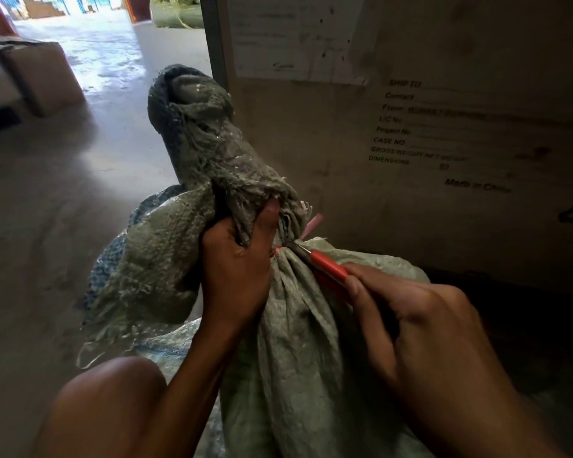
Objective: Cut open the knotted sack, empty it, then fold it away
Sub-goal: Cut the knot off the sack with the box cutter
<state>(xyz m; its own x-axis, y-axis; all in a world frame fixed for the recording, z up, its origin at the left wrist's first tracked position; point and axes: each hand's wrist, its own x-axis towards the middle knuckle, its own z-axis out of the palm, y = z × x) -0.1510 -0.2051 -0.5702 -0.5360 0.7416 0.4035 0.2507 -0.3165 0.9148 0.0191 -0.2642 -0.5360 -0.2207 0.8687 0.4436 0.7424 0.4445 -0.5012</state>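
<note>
A concrete floor (47,209) runs to the left of a grey-green woven sack (295,358). Far to the left of the sack and beyond it, a brown box (43,77) stands on the floor, with daylight falling on the floor just behind it. Near the bottom edge, left of the sack, the person's bare knee (106,401) rises, close against the sack's side.

The sack stands in the middle, on the floor in front of the person. Its body is full and creased. Its top is gathered into a narrow neck, and the loose, frayed cloth above the neck stands up and flops over to the left.

The left hand (235,269) holds the sack at the neck. Its grip is closed: the fingers curl round the bunched cloth and the thumb points up along it.

Just right of that hand, a pink tie (311,223) is bound round the sack's neck, with its short ends sticking up to the right. The thin blade of a red-handled cutter (328,267) touches the neck at the tie.

The right hand (420,325) lies to the right of the neck, over the sack's shoulder. Its grip pinches the cutter's handle between the thumb and the curled fingers.

Behind the sack and to its right stands a large pale crate (411,209), with black printed lines such as "SHIP TO" and "CASE NO". A paper label (295,38) is stuck to the crate, high above the sack's neck.
</note>
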